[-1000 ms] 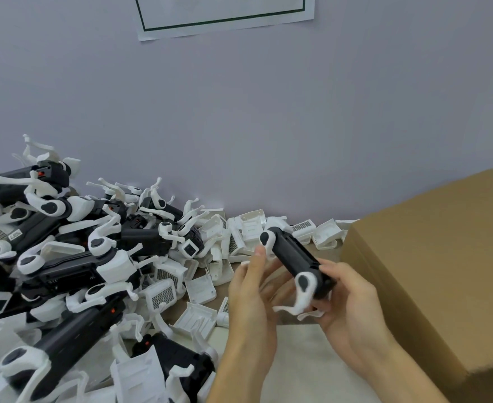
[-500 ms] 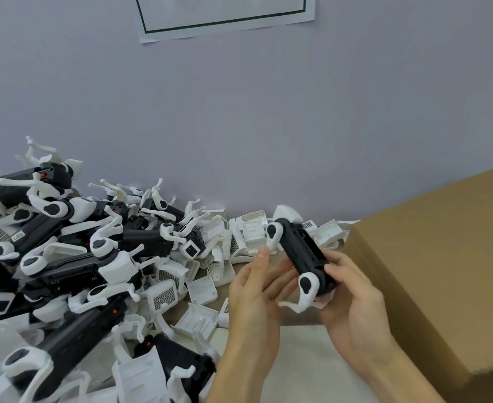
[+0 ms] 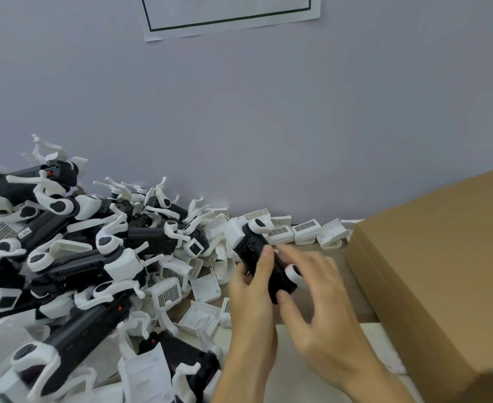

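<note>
The black device (image 3: 252, 251) is gripped by the left hand (image 3: 254, 292), whose fingers are curled round its body. It is held tilted in the air above the middle of the tabletop (image 3: 361, 312), with its white-capped end pointed toward the far edge. The right hand (image 3: 321, 303) is blurred. Its fingers are spread and nearly straight over the near end, and its thumb touches the device from below. No firm grip by that hand can be made out.

The device is probably carried by one hand alone, so a quick push from the spread hand could twist it loose and drop it among the parts below. The white ring (image 3: 293, 273) at its near end could be knocked off or jammed if it is pressed at an angle. The pile of like devices (image 3: 79, 257), heaped toward the left edge, bristles with thin white arms. A wrist brushed against it could start a slide or snap one.

The cardboard box (image 3: 443, 271) is set at the right edge. Only its outer faces are shown, so its contents cannot be told. Small white shells (image 3: 201, 318) are strewn from the pile to the far edge. Those lying open side up appear to hold nothing.
</note>
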Action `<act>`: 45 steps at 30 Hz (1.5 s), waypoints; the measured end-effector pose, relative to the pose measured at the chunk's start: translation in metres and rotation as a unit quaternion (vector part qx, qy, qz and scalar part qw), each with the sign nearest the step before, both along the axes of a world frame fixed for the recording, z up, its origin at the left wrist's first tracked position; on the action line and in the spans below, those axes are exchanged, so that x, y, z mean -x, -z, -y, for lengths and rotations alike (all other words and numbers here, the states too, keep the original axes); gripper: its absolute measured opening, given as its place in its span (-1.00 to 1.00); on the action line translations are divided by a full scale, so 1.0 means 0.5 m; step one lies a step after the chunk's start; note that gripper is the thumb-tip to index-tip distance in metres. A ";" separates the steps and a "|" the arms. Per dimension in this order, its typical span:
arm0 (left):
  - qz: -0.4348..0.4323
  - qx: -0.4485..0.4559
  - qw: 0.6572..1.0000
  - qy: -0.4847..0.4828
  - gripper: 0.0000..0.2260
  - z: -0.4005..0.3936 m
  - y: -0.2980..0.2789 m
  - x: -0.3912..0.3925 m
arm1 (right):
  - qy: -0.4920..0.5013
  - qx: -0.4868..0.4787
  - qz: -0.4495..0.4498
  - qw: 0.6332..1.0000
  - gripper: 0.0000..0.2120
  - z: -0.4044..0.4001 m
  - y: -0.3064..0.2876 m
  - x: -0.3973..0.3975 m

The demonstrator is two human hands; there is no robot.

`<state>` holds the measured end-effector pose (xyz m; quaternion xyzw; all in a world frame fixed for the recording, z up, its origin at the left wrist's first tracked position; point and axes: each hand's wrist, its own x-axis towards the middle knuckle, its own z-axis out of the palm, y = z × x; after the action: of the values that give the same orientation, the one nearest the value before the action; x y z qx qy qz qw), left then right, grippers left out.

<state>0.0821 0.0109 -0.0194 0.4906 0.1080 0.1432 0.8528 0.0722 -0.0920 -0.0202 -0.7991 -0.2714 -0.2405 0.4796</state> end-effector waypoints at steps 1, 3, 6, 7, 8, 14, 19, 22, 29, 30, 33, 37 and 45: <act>0.004 0.001 1.000 -0.026 -0.61 -0.003 -0.003 0.000 | 0.015 -0.032 0.003 0.999 -0.57 -0.001 0.000 0.001; 0.019 0.023 0.996 -0.090 -0.63 -0.010 -0.006 -0.002 | 0.035 -0.098 -0.020 0.994 -0.71 0.001 0.002 -0.004; 0.015 0.077 0.978 -0.194 -0.71 -0.030 -0.004 -0.011 | 0.044 0.011 -0.086 0.995 -0.79 0.002 0.017 -0.018; 0.014 0.090 0.971 -0.222 -0.71 -0.035 -0.005 -0.011 | 0.030 0.083 -0.111 0.990 -0.77 -0.001 0.024 -0.019; 0.018 0.098 0.965 -0.244 -0.72 -0.038 -0.005 -0.012 | 0.009 0.143 -0.138 0.980 -0.73 -0.005 0.031 -0.016; 0.048 0.088 0.957 -0.274 -0.86 -0.037 -0.009 -0.007 | -0.072 0.329 -0.209 0.918 -0.38 -0.021 0.046 0.002; 0.041 0.076 0.965 -0.246 -0.87 -0.032 -0.003 -0.011 | -0.016 0.317 -0.135 0.939 -0.62 -0.031 0.037 0.004; 0.036 0.057 0.972 -0.226 -0.84 -0.028 0.001 -0.010 | 0.041 0.308 -0.129 0.942 -0.71 -0.034 0.032 0.001; 0.021 0.071 0.978 -0.194 -0.75 -0.027 0.000 -0.008 | 0.162 0.008 -0.246 0.955 -0.75 0.006 0.027 -0.032; 0.013 0.084 0.980 -0.178 -0.74 -0.026 0.001 -0.006 | 0.144 -0.076 -0.268 0.949 -0.86 0.010 0.023 -0.035; -0.011 0.058 0.987 -0.146 -0.77 -0.023 0.004 -0.005 | 0.084 -0.242 -0.322 0.912 -0.75 0.015 0.017 -0.039; -0.029 -0.027 0.991 -0.128 -0.87 -0.023 0.009 -0.011 | 0.076 -0.303 -0.336 0.889 -0.67 0.016 0.024 -0.049; -0.031 -0.157 0.986 -0.055 -0.93 -0.006 0.013 -0.012 | 0.036 -0.321 -0.271 0.907 -0.75 0.021 0.024 -0.046</act>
<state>0.0878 0.0139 -0.0260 0.6156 0.1371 0.1894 0.7526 0.0950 -0.1026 -0.0324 -0.6454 -0.0098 -0.1059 0.7564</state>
